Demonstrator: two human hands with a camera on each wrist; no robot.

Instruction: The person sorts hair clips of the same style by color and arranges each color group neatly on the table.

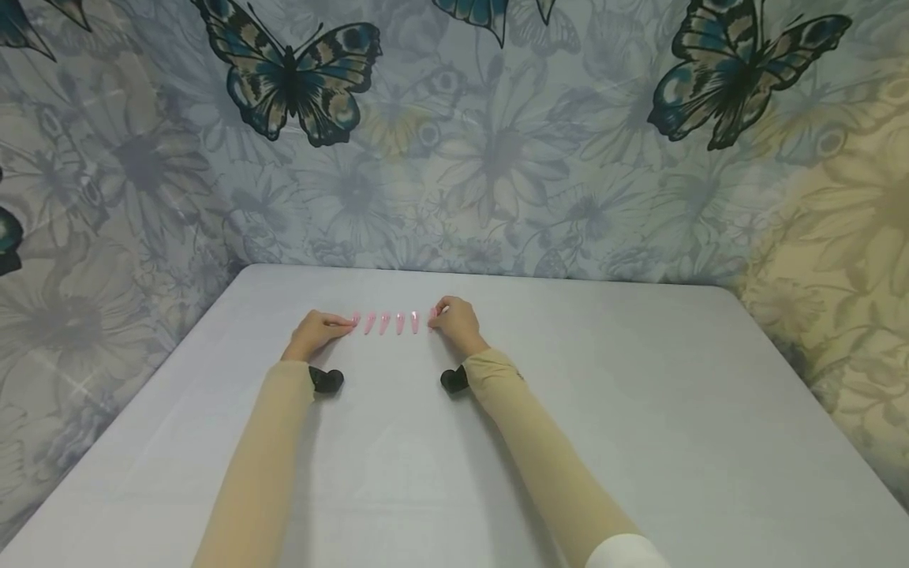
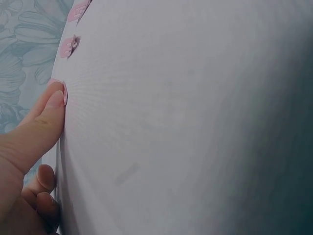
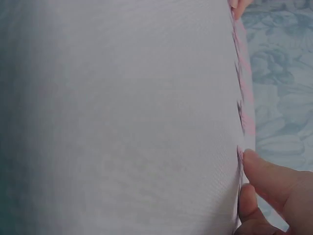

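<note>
Several slim, tapered pink hair clips [image 1: 385, 323] lie side by side in a row on the white table. At the row's left end, my left hand [image 1: 316, 331] pinches a clip between thumb and forefinger. That pinched clip [image 2: 65, 93] is mostly covered by the fingertips in the left wrist view, with two more clips [image 2: 68, 47] beyond it. My right hand [image 1: 460, 323] pinches the clip at the right end, slightly apart from its neighbour. Only a small pink piece of this clip [image 3: 240, 153] shows by the thumb in the right wrist view.
The white tabletop [image 1: 639, 410] has rounded far corners and stretches well to the right of the hands. Behind it hangs a floral backdrop [image 1: 497, 158] with large butterflies. Dark wrist cameras [image 1: 328, 382] stick out inward from both sleeves, close over the table.
</note>
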